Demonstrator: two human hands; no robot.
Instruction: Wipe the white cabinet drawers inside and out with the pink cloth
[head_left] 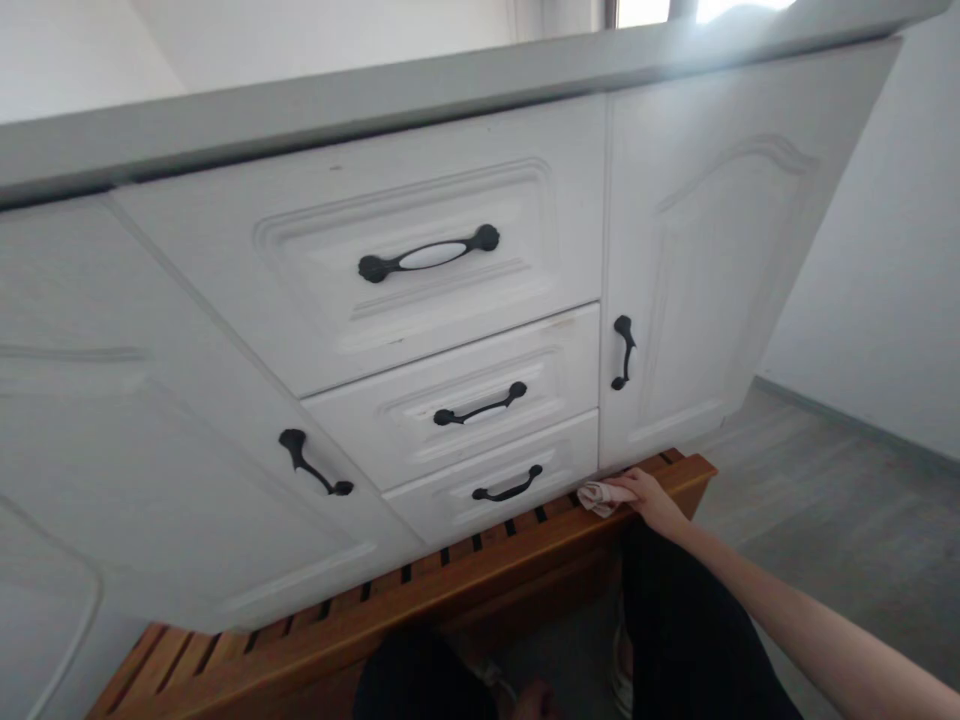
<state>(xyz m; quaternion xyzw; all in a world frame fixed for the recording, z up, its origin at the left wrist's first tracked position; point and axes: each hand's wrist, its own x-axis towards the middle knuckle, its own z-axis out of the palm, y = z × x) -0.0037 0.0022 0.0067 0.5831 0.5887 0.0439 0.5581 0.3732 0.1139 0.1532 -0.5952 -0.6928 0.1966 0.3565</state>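
My right hand (643, 497) is closed on a folded pale pinkish cloth (600, 497). It presses the cloth onto the slatted top of a low wooden bench (345, 627), near the bench's right end. Between my knees at the bottom edge, a dim bit of my left hand (532, 702) shows in shadow; its fingers cannot be made out. Right behind the bench stands a white cabinet (540, 450), its bottom drawer (450, 505) closest to the cloth.
Dark handles stick out from the drawers, such as the top drawer handle (431, 254), and from the right cabinet door (712, 270). A grey countertop edge (337, 95) runs above. Grey wood-look floor (840, 500) lies right of the bench. My dark-clad legs (690, 620) are against its front.
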